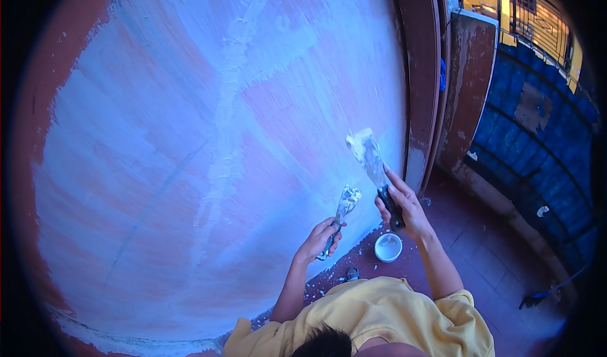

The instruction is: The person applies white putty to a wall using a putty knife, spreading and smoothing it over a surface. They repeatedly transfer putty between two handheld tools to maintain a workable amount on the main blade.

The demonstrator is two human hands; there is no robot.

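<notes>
My left hand [319, 240] is closed round the handle of a small putty knife [347, 203], its blade pointing up and caked with white filler. Higher and to the right, my right hand [406, 206] grips the black handle of a larger putty knife [369, 156]. White paste covers the end of that wider blade. Both tools are in front of a reddish wall [171, 129] streaked with white filler, and a thicker white band runs down its middle. I cannot tell whether either blade touches the wall.
A white bucket [388, 247] with pale contents stands on the reddish floor [465, 243] below my right hand. White crumbs lie along the wall's foot. To the right are a brown door frame [422, 72], a blue-covered fence [537, 123] and a dark broom head [533, 300].
</notes>
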